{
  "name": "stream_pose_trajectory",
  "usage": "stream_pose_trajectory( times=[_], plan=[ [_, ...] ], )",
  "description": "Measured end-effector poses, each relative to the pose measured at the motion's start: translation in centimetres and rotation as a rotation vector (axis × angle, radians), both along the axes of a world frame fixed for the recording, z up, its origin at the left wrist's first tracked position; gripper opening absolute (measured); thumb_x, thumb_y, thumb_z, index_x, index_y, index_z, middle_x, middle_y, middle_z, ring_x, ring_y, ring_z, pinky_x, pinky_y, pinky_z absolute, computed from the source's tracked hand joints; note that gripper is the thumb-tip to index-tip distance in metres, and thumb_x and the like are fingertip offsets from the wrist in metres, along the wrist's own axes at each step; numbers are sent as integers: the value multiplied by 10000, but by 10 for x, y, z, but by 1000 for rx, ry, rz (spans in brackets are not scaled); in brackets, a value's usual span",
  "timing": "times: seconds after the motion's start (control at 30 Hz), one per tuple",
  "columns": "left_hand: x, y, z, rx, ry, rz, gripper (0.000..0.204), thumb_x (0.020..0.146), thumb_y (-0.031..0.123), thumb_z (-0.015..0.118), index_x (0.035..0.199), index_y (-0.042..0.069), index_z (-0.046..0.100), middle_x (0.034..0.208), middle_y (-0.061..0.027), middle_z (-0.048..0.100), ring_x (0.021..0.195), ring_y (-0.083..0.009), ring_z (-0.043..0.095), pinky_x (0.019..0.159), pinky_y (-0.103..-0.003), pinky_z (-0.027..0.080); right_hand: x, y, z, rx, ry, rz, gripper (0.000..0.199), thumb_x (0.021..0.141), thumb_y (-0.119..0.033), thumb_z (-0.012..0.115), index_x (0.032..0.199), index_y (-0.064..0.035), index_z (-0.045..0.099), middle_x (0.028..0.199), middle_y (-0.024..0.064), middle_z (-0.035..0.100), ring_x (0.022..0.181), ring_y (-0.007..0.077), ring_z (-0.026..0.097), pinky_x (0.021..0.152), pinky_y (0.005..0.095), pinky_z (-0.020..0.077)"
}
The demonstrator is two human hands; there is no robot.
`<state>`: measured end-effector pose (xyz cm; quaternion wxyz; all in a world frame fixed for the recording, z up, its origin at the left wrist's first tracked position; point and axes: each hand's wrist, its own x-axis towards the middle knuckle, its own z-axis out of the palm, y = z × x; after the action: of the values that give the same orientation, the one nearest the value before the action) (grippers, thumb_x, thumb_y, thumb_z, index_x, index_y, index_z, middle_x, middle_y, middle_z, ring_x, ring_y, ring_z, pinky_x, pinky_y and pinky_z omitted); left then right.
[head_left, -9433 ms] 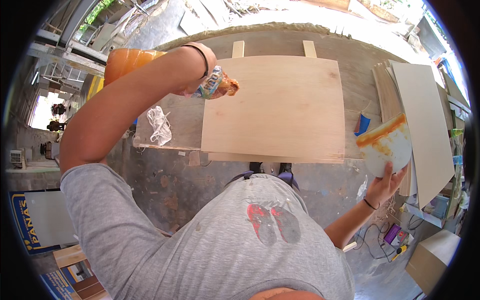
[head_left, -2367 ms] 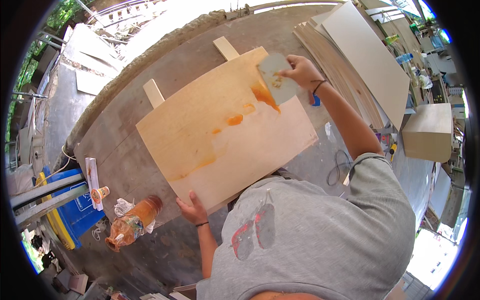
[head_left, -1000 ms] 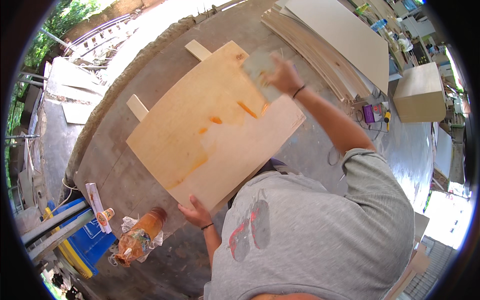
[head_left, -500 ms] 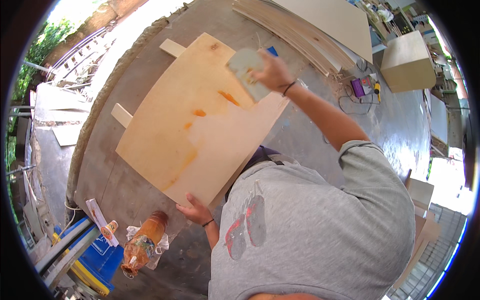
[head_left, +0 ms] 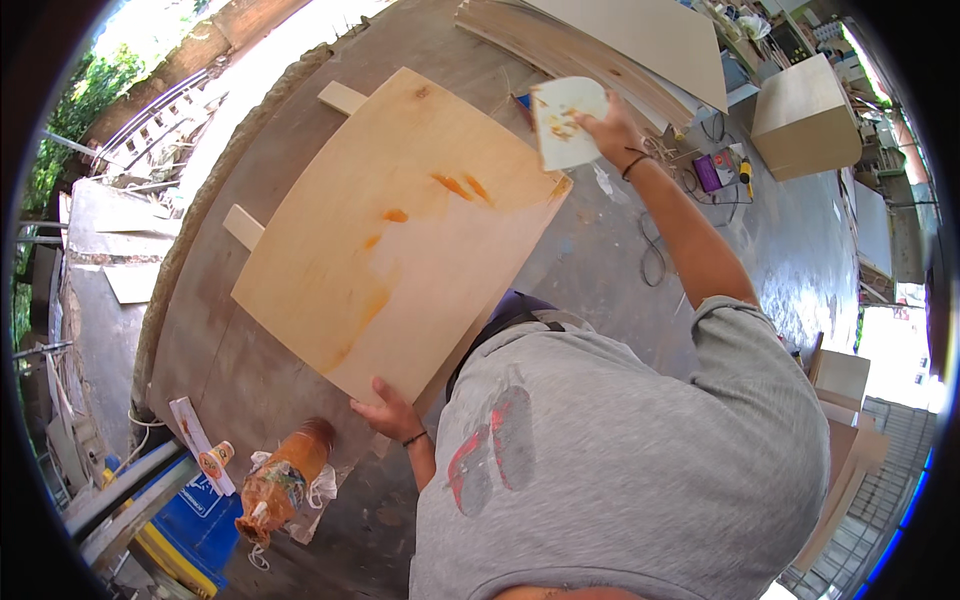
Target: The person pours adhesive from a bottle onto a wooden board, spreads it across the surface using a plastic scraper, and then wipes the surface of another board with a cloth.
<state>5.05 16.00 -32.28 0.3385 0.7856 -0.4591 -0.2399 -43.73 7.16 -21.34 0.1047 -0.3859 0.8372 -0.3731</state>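
Note:
A pale wooden board (head_left: 400, 170) lies across the grey table, a wet sheen over part of it and several orange smears on its face. My left hand (head_left: 390, 412) holds the board's near corner, thumb on top; the fingers are partly hidden at the edge. Raised past the board's right end, my right hand (head_left: 612, 130) grips a thin whitish flat spreader (head_left: 568, 150) stained with orange spots. The spreader appears apart from the board. Two wood strips (head_left: 343, 97) stick out from beneath the board's far side.
An orange-brown bottle (head_left: 290, 465) with a crusted neck stands at the table's near left, beside a small paper-labelled roll (head_left: 216, 459) and a blue bin (head_left: 200, 530). Stacked wood sheets (head_left: 640, 45) are at the back. A plywood box (head_left: 805, 115) and purple carton (head_left: 714, 171) sit rightward.
My right hand has swept the spreader rightward, off the board's upper right part to beyond its end. Another orange smear now shows there. My left hand stays at the near corner.

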Motion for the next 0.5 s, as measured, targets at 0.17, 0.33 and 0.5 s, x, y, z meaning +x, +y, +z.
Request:
stream_pose_trajectory(
  times=[0.17, 0.33, 0.5],
  plan=[
    [6, 0, -5, 4, -12, 11, 737, 834, 487, 610, 1220, -110, 415, 1069, -281, 593, 984, -408, 592, 803, -441, 469, 83, -63, -22, -301, 23, 73, 465, 783, -223, 674, 1190, -69, 509, 1023, 193, 628, 980, 312, 602, 867, 372, 449],
    [11, 1, -14, 8, -48, -6, 752, 825, 484, 619, 1222, -123, 421, 1076, -288, 584, 972, -414, 591, 806, -440, 468, 37, -41, -92, 79, -256, 288, 405, 792, -242, 669, 1154, -75, 600, 962, 140, 659, 938, 246, 621, 844, 339, 464],
    [8, 3, -14, 0, 69, 36, 758, 826, 486, 621, 1225, -125, 415, 1087, -284, 582, 987, -402, 589, 814, -434, 467, 45, -16, 0, 137, -167, 570, 299, 786, -110, 628, 1085, -95, 637, 909, 114, 666, 880, 245, 636, 782, 347, 483]
  ],
)
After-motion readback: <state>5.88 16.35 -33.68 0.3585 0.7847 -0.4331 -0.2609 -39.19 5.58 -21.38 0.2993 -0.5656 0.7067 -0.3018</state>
